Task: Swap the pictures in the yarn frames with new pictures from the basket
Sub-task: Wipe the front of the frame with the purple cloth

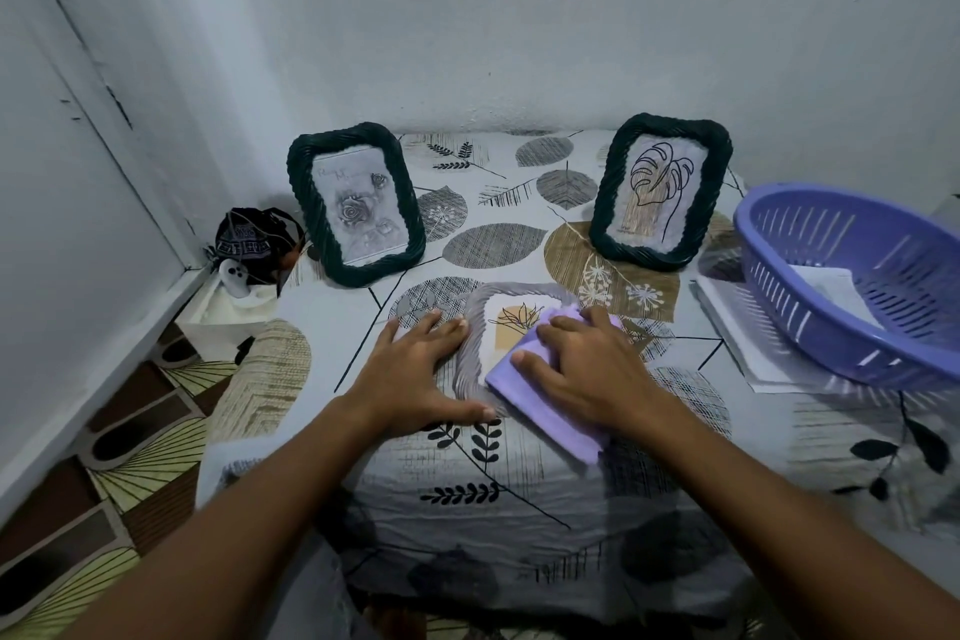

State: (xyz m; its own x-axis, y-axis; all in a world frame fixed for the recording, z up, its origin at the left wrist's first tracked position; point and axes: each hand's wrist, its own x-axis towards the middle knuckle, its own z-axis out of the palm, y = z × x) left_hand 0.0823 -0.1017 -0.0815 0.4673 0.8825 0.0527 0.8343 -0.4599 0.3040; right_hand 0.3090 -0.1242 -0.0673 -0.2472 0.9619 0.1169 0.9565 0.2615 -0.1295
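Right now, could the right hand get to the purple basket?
Probably yes. The right hand presses a purple cloth on the grey frame, and the purple basket sits to its right on the same table. Nothing stands between them, though the hand would need to leave the cloth first.

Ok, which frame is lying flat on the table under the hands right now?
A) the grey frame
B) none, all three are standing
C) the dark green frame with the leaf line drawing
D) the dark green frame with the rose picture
A: the grey frame lies flat under the left hand and right hand, which presses a purple cloth on it; both green frames stand behind.
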